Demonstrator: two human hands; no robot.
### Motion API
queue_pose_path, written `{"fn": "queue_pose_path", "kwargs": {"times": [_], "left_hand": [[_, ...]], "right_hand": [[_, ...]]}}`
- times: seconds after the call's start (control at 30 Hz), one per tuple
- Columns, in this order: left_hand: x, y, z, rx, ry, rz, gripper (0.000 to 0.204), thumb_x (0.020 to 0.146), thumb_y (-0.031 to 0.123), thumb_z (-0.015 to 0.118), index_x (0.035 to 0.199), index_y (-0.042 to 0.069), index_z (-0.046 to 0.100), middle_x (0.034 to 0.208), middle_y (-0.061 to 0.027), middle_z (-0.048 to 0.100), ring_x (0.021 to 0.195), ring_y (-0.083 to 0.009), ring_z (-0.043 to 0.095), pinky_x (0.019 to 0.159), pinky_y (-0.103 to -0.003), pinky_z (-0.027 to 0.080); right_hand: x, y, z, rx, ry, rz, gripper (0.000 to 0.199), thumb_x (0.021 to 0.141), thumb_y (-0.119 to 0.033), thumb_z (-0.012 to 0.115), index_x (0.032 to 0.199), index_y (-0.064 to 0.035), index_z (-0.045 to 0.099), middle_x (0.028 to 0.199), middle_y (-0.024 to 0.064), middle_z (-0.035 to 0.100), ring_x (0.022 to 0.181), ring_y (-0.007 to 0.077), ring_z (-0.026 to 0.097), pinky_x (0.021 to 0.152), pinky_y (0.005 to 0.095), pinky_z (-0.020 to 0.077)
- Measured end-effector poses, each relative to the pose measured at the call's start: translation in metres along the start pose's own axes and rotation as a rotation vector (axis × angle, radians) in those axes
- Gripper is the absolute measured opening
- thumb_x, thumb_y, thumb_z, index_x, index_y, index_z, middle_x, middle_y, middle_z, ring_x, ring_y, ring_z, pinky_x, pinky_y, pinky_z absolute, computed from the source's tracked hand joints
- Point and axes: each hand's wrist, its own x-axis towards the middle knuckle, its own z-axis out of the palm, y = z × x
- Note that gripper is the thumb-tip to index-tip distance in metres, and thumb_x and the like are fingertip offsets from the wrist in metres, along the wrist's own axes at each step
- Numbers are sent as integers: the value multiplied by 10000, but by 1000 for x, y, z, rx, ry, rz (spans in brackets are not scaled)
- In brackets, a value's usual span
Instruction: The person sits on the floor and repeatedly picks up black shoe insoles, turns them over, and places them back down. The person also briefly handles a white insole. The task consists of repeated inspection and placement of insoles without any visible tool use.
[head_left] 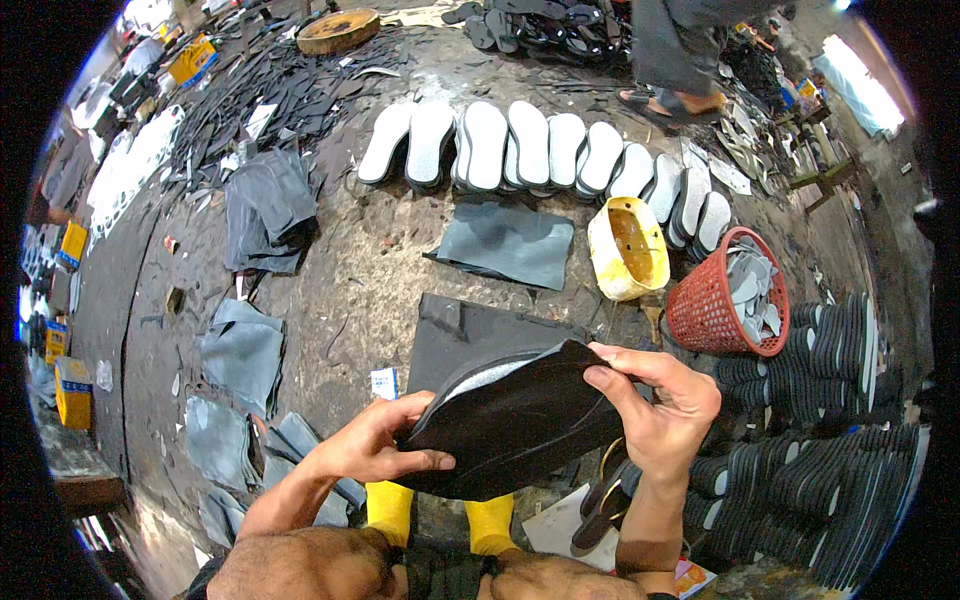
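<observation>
The floor [360, 265] carries everything. Toward its far left corner spread dark scraps [285, 85]; along its right edge stand black soles [840, 470] in packed rows. White soles [486, 145] run in overlapping piles across the far middle, curving nearer at the right. Beyond their right end, a person's trousered leg [675, 50] stands near the far edge. Grey sheets [242, 350] lie down the left side, with another just this side of the white soles.

Over the near edge of a dark board [455, 325], the black sheet [520, 430] is held up, tilted, in front of the knees. A pale strip shows along its upper edge; it may be a sole behind, but the overlap hides too much to be sure. The left hand [390, 440] clasps its left end, thumb on the near face. The right hand [655, 400] pinches its upper right corner between thumb and fingers.

Right of the board are a red basket [697, 300] of offcuts [752, 290] and, just beside it, a yellow tub [612, 265]. A small box [383, 382] sits by the board's left edge.
</observation>
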Motion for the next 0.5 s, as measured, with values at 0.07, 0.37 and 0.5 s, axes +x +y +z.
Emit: {"fn": "queue_pose_path", "kwargs": {"times": [0.07, 0.37, 0.5], "left_hand": [[-1, -1, -2, -2, 1, 32, 527, 841, -18, 800, 1329, 9, 602, 1187, -60, 720, 1090, -126, 634, 966, -332, 515], [5, 28, 3, -48, 113, 27, 744, 854, 77, 832, 1490, 21, 451, 1214, -70, 670, 1102, -112, 605, 952, -307, 513], [19, 32, 2, -241, 271, -97, 557, 950, 136, 736, 1445, -16, 531, 1262, -72, 675, 1102, -121, 617, 977, -300, 499]], "right_hand": [[1, 0, -1, 12, -7, 65, 173, 757, 23, 854, 905, 28, 763, 909, 158, 779, 811, 177, 750, 779, 285, 582], [4, 17, 14, 290, -100, 394, 151, 792, 41, 831, 912, 6, 747, 814, 84, 751, 752, 93, 697, 671, 226, 549], [3, 19, 35, 63, 34, 249, 384, 809, -6, 827, 1169, 25, 697, 960, 119, 765, 864, 187, 732, 787, 293, 573]]}}
